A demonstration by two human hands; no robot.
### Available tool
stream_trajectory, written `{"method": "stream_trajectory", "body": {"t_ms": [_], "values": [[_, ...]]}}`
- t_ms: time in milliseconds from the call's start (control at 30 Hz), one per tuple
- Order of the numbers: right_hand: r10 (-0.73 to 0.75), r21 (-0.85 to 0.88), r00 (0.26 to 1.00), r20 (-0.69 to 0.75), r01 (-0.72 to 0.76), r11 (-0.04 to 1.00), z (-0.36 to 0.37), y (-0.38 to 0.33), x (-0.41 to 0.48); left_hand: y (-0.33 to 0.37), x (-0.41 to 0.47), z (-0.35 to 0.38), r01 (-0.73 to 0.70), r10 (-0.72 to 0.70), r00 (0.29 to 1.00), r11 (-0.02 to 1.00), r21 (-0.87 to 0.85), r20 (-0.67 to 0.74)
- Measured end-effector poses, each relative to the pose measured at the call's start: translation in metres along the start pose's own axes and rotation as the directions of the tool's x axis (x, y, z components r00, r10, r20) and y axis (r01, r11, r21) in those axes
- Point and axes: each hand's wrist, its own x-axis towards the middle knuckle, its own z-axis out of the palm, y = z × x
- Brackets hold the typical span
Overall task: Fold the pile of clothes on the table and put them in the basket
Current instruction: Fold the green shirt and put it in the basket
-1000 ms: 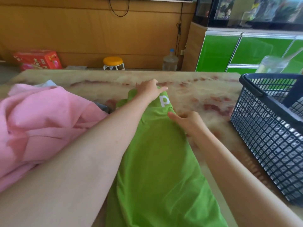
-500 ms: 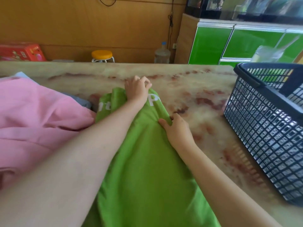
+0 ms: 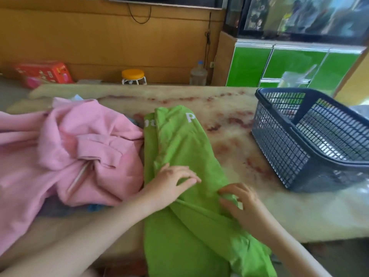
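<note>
A green garment with white letters lies folded lengthwise down the middle of the marbled table, its near end hanging over the front edge. My left hand rests flat on its middle, fingers spread. My right hand pinches a fold of the green cloth at its right edge. A pile of pink clothes sits to the left, touching the green garment. The dark blue mesh basket stands at the right; I see no clothes in it.
Beyond the table stand a yellow-topped stool, a water bottle, a red box and green cabinets. A clear plastic bag lies beside the basket at the right.
Both hands have drawn back from the far, lettered end of the green garment to its middle. The head has risen, so more of the table shows.
</note>
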Motion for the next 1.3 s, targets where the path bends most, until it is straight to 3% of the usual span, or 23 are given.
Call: {"method": "stream_trajectory", "body": {"t_ms": [100, 200, 400, 633, 767, 867, 933, 1067, 1167, 1233, 1300], "values": [[0.056, -0.006, 0.994, 0.092, -0.056, 0.998, 0.0, 0.003, -0.039, 0.015, -0.039, 0.013, -0.017, 0.013, 0.995, 0.999, 0.033, 0.101], [0.057, -0.004, 0.997, 0.061, -0.057, 0.998, -0.002, 0.0, -0.064, 0.021, -0.061, 0.021, -0.003, -0.004, 0.992, 0.998, 0.055, 0.124], [0.058, -0.229, 0.998, 0.0, -0.056, 0.972, 0.001, -0.009, -0.112, 0.034, -0.089, 0.03, -0.022, 0.02, 1.0, 0.984, 0.176, 0.011], [-0.244, -0.252, 0.966, -0.088, 0.215, 0.943, 0.052, -0.048, -0.172, 0.023, -0.138, 0.039, -0.071, 0.11, 0.961, 0.985, 0.157, -0.253], [-0.302, -0.32, 0.948, -0.104, 0.256, 0.912, 0.096, -0.064, -0.184, 0.02, -0.165, 0.055, 0.08, -0.141, 0.913, 0.982, -0.171, -0.382], [-0.27, -0.369, 0.96, -0.077, 0.224, 0.902, 0.119, -0.055, -0.186, 0.025, -0.182, 0.074, 0.221, -0.369, 0.913, 0.803, -0.554, -0.172], [-0.224, -0.341, 0.972, -0.068, 0.188, 0.921, 0.127, -0.045, -0.186, 0.035, -0.19, 0.088, 0.279, -0.45, 0.89, 0.661, -0.697, -0.07], [-0.204, -0.187, 0.978, -0.052, 0.191, 0.964, 0.124, -0.042, -0.19, 0.043, -0.193, 0.11, 0.247, -0.465, 0.876, 0.659, -0.71, -0.127], [-0.16, -0.103, 0.986, 0.053, 0.165, 0.981, 0.12, -0.04, -0.19, 0.038, -0.195, 0.117, 0.251, -0.506, 0.847, 0.649, -0.719, -0.161], [-0.087, 0.012, 0.996, 0.005, 0.087, 0.996, 0.111, -0.032, -0.187, 0.034, -0.2, 0.121, 0.245, -0.53, 0.82, 0.666, -0.704, -0.217], [0.045, 0.146, 0.99, -0.137, -0.025, 0.989, 0.094, -0.022, -0.178, 0.031, -0.206, 0.122, 0.241, -0.572, 0.779, 0.651, -0.719, -0.257]]}}
